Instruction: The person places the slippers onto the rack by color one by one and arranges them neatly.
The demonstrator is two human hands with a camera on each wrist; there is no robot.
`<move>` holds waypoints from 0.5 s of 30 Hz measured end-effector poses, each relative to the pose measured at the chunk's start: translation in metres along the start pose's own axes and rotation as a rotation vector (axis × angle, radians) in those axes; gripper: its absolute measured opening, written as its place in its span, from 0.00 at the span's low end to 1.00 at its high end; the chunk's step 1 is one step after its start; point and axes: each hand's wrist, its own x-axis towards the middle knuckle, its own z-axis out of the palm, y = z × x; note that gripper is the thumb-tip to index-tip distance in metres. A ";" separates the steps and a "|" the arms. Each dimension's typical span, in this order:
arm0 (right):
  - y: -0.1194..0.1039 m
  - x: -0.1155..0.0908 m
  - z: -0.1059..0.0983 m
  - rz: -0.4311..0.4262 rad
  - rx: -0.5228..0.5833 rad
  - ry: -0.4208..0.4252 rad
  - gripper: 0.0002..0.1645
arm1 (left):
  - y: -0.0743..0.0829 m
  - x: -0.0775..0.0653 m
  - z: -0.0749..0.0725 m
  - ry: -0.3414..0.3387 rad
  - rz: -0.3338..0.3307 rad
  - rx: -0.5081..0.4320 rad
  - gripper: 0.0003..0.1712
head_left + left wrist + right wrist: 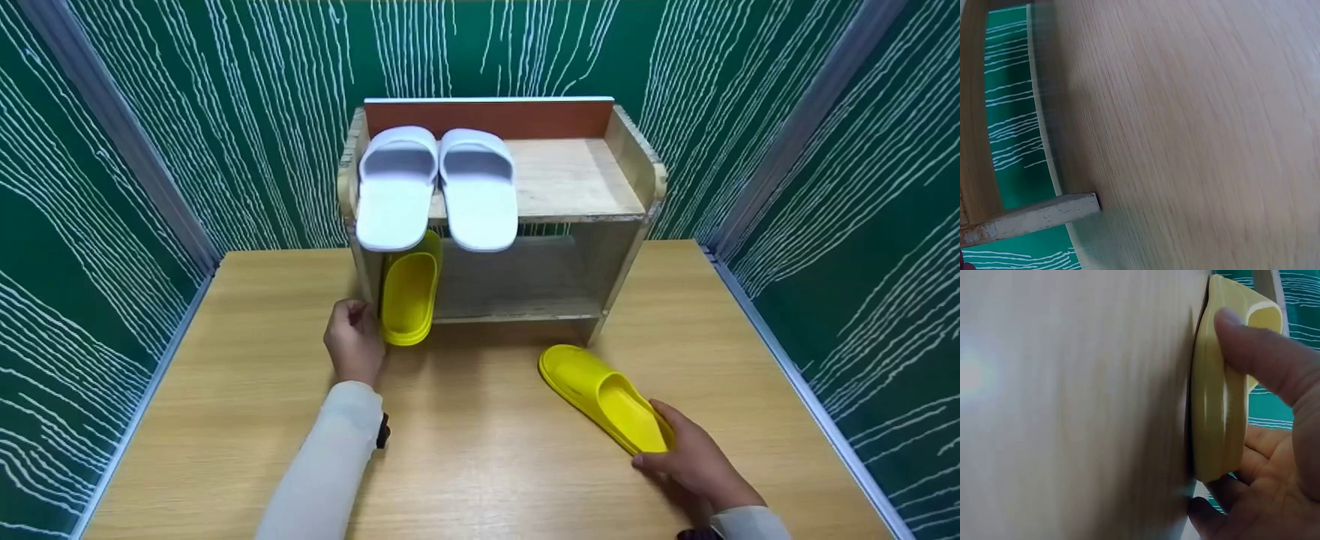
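Note:
My right hand [694, 457] grips the heel end of a yellow slipper [581, 375] at the right front of the table; in the right wrist view, its thumb [1241, 340] presses on the slipper's side. Beside the left side panel of a small wooden shoe rack [622, 277], my left hand [356, 345] has curled fingers at the panel's front edge. Just right of it, another yellow slipper [409, 296] lies on the lower shelf, its toe pointing inward. In the left wrist view, the rack's side panel [1044, 216] shows, with only a fingertip at the corner.
Two white slippers [397, 214] sit side by side on the top shelf's left part, heels overhanging the front edge. Bare wood [574, 176] shows to their right. Green walls [862, 262] with white lines enclose the table [465, 465] on three sides.

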 end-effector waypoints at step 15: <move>0.013 -0.005 -0.001 -0.057 0.229 0.016 0.68 | 0.000 0.000 0.000 -0.014 0.009 0.003 0.03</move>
